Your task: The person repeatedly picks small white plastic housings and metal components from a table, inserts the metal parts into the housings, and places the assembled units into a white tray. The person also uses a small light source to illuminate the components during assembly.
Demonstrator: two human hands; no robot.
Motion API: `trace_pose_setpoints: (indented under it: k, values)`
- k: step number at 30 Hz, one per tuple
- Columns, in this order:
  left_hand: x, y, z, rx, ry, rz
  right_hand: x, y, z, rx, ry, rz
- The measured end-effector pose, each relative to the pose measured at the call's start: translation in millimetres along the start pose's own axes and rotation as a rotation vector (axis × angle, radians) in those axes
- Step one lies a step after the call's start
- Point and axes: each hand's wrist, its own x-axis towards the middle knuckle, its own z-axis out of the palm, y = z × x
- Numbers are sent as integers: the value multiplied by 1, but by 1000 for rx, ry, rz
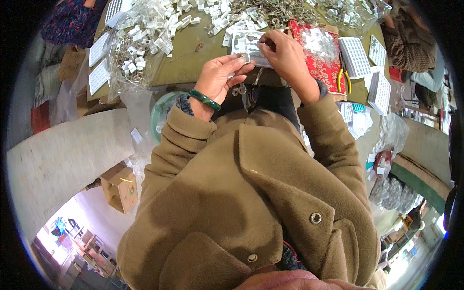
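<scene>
At the near edge of the table, my left hand pinches a small white plastic box-like piece between thumb and forefinger. A green bangle is round that wrist. Just to the right, my right hand is closed, its thumb and fingertips together above a white tray with shaped hollows. Whatever those fingertips hold is too small or hidden to make out. Part of the tray is covered by my right hand. Beyond it lie loose white plastic pieces and a heap of small metal parts.
A red patterned cloth bears a pile of clear plastic pieces. Yellow-handled pliers lie beside a stack of white trays. At the left, a clear bag holds white and metal parts. A light-green basin stands below the table.
</scene>
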Motion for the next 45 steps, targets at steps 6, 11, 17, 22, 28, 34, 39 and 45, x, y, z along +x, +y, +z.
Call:
trace_pose_setpoints:
  k: [6,11,17,22,28,34,39,45]
  values:
    - [-1,0,9,19,-12,23,-20,-35,-21,292,-80,34]
    - [-6,-2,11,57,32,58,-23,-38,-17,182,-68,-58]
    - [-5,-11,2,17,29,39,-31,-34,-13,172,-122,-76]
    - [0,-14,-1,-33,89,25,-26,-26,-10,481,-195,78]
    - [5,-8,-4,-6,69,27,11,6,12,149,84,-3]
    - [3,-8,-5,20,122,19,17,14,38,-128,46,-191]
    - [2,-6,-7,22,137,5,9,11,27,-163,-31,-105]
    - [4,-10,-2,-4,84,25,17,13,16,-40,-88,-19]
